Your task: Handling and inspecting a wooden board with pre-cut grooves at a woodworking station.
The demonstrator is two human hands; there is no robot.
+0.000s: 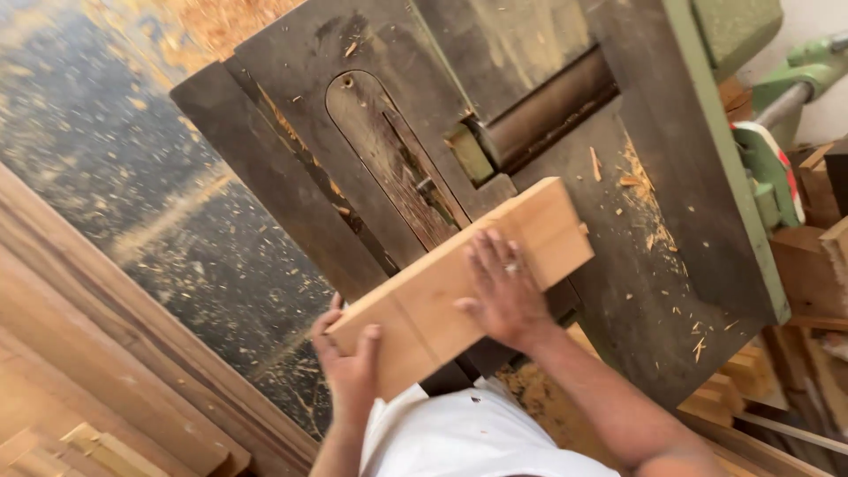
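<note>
1. A dark, worn steel machine table [671,265] of a green-framed woodworking machine fills most of the head view, tilted across the frame, its near edge at the person's waist.
2. A dark speckled floor [115,177], strewn with pale shavings, lies beyond the table's left edge; long brown timber planks [106,353] run along the lower left.
3. A pale rectangular wooden board [433,291] lies flat near the table's near edge, one end over the table's middle, the other reaching past the edge toward the person's white shirt [459,437].
4. A long rounded wooden insert plate [380,150] is set in the table just beyond the board, a dark slot [415,177] running down it; nothing lies between the board's far end and this slot.
5. A dark steel cutter roller [543,110] sits in a gap across the table, beside a small yellowish block [468,152] at its left end.
6. Green machine parts with a red-and-white striped guard [777,168] stand past the table's right edge, with stacked offcuts [813,265] behind.
7. The right hand [503,291] lies open, palm down, fingers spread, pressing the board's top face.
8. The left hand [349,367] grips the board's near end, thumb on top, fingers curled under.
9. Loose wood chips [640,181] scatter on the table right of the board.
</note>
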